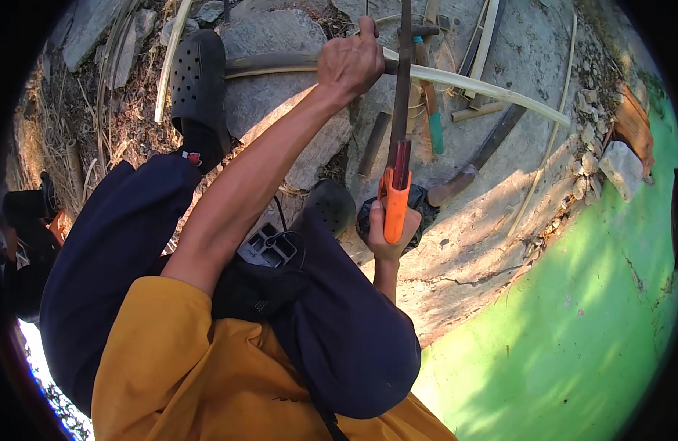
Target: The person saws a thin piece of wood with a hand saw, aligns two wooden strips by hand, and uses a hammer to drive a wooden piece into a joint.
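My left hand [350, 62] is closed around a long split bamboo strip [493, 90], dark-skinned on the left and pale on the right. The strip's left end is beside the black clog [198, 84] on my left foot. In my right hand [406, 229] is the orange handle [395, 206] of a saw, fingers wrapped round it. The saw's long dark blade [402, 88] points away from me and crosses the bamboo just right of my left hand. Whether its teeth touch the bamboo I cannot tell.
A hammer [432, 117] with a teal grip lies right of the blade, near a large knife [489, 147] with a wooden handle. Several bamboo pieces [482, 51] are farther off. Flat stones [276, 40] lie left; a green surface [559, 323] spreads at right.
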`<state>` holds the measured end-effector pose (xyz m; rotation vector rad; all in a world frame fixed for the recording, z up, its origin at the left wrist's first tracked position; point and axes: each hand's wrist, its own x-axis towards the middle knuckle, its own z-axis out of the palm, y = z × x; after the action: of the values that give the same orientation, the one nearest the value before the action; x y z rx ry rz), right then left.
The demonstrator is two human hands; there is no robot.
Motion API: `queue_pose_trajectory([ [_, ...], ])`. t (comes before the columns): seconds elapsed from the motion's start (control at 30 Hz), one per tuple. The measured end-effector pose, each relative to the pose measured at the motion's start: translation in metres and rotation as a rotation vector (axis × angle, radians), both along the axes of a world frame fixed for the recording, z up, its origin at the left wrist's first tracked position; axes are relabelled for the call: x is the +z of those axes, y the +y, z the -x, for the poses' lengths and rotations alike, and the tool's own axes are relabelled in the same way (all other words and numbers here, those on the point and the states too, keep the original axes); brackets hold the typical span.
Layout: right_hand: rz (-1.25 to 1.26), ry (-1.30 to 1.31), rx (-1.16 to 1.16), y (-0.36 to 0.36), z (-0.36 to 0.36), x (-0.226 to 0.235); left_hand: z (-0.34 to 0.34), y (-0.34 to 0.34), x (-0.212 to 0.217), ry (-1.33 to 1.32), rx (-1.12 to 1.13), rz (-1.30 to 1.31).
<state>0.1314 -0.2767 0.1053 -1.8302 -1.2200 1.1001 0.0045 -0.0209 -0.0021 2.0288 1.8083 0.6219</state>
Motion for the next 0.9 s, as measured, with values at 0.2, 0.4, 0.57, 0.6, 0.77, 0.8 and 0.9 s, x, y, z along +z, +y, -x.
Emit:
queue_pose_trajectory([
  [0.2,-0.200,-0.061,0.005,0.000,0.006,0.006,-0.003,-0.010,-0.005,0.007,-0.004,-0.030],
  [0.4,-0.071,-0.054,0.019,-0.006,0.007,0.002,0.004,0.007,-0.006,0.040,0.020,0.011],
  [0.57,-0.187,-0.015,0.009,0.022,0.009,-0.006,-0.001,-0.003,-0.004,0.054,0.014,-0.032],
  [0.6,-0.148,-0.022,0.021,0.045,0.008,-0.008,-0.002,0.002,-0.004,0.023,0.017,-0.030],
  [0.77,-0.073,-0.064,-0.040,-0.010,0.008,0.014,-0.001,0.006,-0.010,0.063,0.032,0.017],
  [0.8,-0.137,-0.075,-0.034,-0.011,0.009,0.012,-0.002,0.000,-0.013,0.091,0.024,0.015],
  [0.9,-0.236,-0.032,0.045,0.024,0.006,-0.008,0.002,-0.003,-0.009,0.021,-0.008,-0.010],
])
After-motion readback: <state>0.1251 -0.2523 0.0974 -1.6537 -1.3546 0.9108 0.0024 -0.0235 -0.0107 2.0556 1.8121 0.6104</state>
